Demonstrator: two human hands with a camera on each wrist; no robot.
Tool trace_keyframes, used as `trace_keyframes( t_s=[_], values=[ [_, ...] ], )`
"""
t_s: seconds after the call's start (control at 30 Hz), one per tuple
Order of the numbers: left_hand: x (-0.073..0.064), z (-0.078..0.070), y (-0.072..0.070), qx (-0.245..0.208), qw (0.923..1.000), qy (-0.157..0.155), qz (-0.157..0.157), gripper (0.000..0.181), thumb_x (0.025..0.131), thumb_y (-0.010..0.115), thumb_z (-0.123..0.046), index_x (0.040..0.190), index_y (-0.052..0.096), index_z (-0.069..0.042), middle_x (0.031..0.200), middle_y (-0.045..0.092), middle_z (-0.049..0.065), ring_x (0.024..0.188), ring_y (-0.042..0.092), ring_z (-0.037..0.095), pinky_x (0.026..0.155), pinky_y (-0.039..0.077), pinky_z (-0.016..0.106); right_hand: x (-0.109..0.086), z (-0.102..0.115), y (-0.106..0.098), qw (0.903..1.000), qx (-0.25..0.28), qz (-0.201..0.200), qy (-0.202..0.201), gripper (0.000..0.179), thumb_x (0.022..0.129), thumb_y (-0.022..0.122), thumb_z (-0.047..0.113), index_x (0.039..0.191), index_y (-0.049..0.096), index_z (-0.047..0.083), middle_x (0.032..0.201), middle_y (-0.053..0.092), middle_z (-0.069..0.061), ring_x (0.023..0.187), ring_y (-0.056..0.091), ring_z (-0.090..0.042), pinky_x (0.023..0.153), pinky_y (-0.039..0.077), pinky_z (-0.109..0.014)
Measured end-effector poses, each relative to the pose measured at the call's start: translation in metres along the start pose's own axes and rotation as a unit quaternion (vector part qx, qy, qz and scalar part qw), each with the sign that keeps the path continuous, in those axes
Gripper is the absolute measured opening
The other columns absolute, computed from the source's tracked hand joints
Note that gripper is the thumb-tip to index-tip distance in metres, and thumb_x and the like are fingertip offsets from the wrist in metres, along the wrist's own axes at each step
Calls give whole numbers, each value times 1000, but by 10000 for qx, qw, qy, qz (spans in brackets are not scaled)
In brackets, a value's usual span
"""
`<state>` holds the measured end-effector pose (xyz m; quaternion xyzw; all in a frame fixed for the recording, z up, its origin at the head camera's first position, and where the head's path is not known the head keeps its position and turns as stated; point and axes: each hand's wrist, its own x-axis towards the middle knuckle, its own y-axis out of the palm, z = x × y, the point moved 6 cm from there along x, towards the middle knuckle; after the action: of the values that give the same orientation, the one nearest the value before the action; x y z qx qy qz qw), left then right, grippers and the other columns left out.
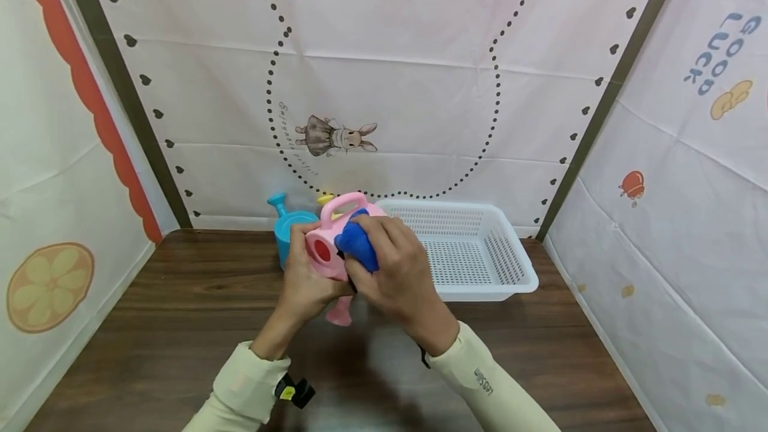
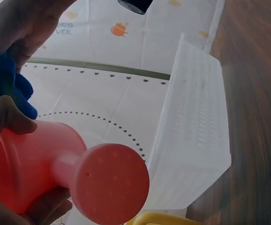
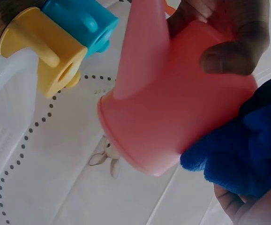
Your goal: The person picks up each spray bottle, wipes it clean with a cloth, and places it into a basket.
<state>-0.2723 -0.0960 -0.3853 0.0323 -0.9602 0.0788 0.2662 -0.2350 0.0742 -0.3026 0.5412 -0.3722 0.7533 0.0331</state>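
Note:
Low over the table, my left hand (image 1: 306, 287) grips a pink toy watering can (image 1: 319, 235), thumb on one side and fingers round the other. The can is tilted, its round sprinkler head (image 2: 110, 183) pointing down toward me in the head view. My right hand (image 1: 401, 273) holds a bunched blue cloth (image 1: 357, 245) against the can's body. In the right wrist view the cloth (image 3: 238, 150) meets the can's lower side, near its base. Part of the can is hidden behind both hands and the cloth.
A blue watering can (image 1: 293, 224) stands behind my left hand, beside a yellow one (image 3: 44, 49) mostly hidden in the head view. To the right sits a white perforated basket (image 1: 517, 284) on the brown wooden table (image 1: 198, 325). Printed cloth walls (image 1: 390, 99) surround the back and sides.

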Motion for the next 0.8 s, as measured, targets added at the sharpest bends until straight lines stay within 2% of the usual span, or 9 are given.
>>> trace_keyframes(
  t_s=[0.1, 0.27, 0.47, 0.6, 0.7, 0.8],
  values=[
    [0, -2, 0, 62, 10000, 52, -43, 100, 64, 98, 3, 146, 41, 3, 135, 63, 21, 115, 65, 28, 89, 61, 24, 1, -10, -3, 9998, -27, -37, 204, 47, 93, 87, 17, 134, 70, 2, 121, 78, -17, 108, 75, -31, 98, 69, -46],
    [1, -8, 1, 117, 9998, 177, 12, 100, 65, 99, 0, 145, 40, 3, 138, 60, 20, 120, 61, 27, 90, 61, 25, 5, -33, -12, 9977, -248, -123, 621, 43, 95, 83, 17, 134, 71, 2, 121, 78, -20, 105, 75, -35, 93, 70, -51],
    [2, -10, 2, -10, 9999, 101, 82, 101, 66, 98, 1, 147, 39, 1, 142, 58, 19, 126, 60, 29, 91, 62, 25, 5, -46, -15, 9956, -279, -140, 889, 42, 96, 82, 16, 134, 72, 3, 121, 78, -20, 105, 75, -35, 93, 70, -54],
    [2, -8, 2, -1, 9999, -42, 106, 99, 68, 98, 1, 147, 39, 1, 139, 60, 19, 122, 62, 31, 90, 63, 26, 3, -31, -11, 9975, -230, -174, 641, 43, 94, 83, 16, 133, 72, 2, 120, 78, -19, 105, 75, -34, 94, 70, -51],
    [1, -4, 2, -14, 9999, -158, 67, 97, 71, 97, 1, 149, 40, 1, 139, 61, 20, 121, 63, 31, 91, 62, 23, 3, -11, -7, 9995, -184, -137, 215, 44, 92, 84, 17, 132, 71, 1, 120, 78, -18, 105, 76, -33, 96, 70, -47],
    [1, -3, 0, -70, 9999, -114, 53, 98, 74, 95, 5, 154, 38, 2, 145, 59, 21, 126, 61, 28, 96, 60, 18, 4, 8, -4, 9995, -242, -77, -169, 47, 91, 85, 18, 132, 71, 2, 121, 79, -15, 105, 76, -29, 97, 69, -43]
  ],
)
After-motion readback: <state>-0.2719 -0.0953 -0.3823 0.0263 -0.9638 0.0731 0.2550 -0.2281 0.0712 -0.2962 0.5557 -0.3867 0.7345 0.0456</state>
